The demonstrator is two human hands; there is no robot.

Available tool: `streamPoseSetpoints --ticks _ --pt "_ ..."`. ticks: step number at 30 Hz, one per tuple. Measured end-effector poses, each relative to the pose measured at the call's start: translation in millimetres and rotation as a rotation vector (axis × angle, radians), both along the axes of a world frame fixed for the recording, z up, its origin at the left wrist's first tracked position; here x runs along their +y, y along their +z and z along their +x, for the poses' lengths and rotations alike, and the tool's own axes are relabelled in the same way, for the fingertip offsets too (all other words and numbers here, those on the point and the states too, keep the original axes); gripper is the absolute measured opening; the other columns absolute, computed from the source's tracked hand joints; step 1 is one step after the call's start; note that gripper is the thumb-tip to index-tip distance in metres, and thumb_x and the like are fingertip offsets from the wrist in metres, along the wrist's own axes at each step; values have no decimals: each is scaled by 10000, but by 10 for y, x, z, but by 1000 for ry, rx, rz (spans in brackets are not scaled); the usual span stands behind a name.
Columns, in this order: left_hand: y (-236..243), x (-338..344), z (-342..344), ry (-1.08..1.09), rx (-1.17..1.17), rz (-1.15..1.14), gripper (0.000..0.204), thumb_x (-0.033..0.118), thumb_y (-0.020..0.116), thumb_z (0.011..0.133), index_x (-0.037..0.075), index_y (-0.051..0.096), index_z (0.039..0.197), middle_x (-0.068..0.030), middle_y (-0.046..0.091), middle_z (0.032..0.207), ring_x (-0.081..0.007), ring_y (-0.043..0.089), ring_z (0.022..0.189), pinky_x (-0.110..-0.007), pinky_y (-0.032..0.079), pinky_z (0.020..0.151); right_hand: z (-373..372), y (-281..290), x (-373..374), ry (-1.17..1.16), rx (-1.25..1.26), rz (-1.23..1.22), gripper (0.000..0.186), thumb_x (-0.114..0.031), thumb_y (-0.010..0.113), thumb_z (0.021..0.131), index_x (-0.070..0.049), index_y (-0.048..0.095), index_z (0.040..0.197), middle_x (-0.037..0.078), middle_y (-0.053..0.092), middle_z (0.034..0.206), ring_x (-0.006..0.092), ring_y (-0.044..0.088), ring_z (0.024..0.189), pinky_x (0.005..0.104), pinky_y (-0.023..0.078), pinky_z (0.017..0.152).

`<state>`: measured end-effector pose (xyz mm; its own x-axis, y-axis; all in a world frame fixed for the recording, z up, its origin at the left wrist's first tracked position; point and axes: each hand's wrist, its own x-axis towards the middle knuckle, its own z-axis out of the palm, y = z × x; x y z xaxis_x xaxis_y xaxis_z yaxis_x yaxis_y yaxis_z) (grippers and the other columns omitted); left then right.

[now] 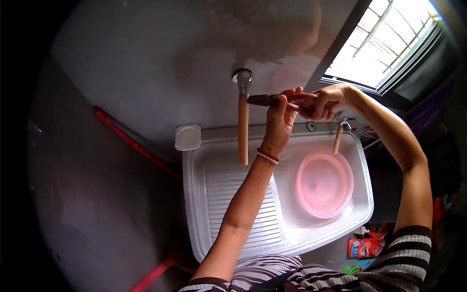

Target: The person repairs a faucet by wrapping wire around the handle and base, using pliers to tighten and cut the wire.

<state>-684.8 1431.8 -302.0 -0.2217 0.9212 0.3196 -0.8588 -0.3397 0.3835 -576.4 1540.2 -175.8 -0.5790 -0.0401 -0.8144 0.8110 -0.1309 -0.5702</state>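
Both hands (301, 104) gripping pliers (262, 100) at tap (242, 80); pink basin (325, 184) in sink (204, 228)

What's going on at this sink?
A person stands over a white plastic sink and works on the wall tap, which has a tan hose hanging from it. Both hands are raised to it: the left hand and the right hand together grip a pair of pliers whose nose points at the tap. A pink basin sits in the sink's right side, under a second small tap.
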Motion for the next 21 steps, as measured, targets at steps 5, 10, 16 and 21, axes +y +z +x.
streamPoseSetpoints --ticks 5,10,16,21 --pt "-127 8 52 48 42 -38 308 342 545 908 65 604 1029 -105 634 1076 -214 570 1071 -388 383 993 172 -347 -101 -101 124 -54 109 -64 528 760 -48 504 865 -16 390 595 62 325 464 211 250 426" --pt "-21 -23 83 46 -47 -104 281 304 585 891 43 606 994 -108 645 1023 -214 594 1019 -349 392 1000 171 -6 -314 18 173 946 422 -308 677 732 -17 569 1018 152 648 826 239 654 762 337 517 621" --pt "-3 7 92 86 -86 -123 294 309 589 887 45 599 1016 -79 655 992 -188 589 1011 -364 316 1056 156 -365 -940 399 161 2342 916 -233 825 545 -93 368 1327 84 470 1059 245 473 999 438 375 896" --pt "53 49 80 -20 -112 -158 351 350 595 878 54 580 1066 -66 626 1080 -211 531 1100 -422 302 1046 107 -507 -637 325 303 2469 701 -155 755 608 -77 444 1232 92 469 933 226 504 787 333 430 627"
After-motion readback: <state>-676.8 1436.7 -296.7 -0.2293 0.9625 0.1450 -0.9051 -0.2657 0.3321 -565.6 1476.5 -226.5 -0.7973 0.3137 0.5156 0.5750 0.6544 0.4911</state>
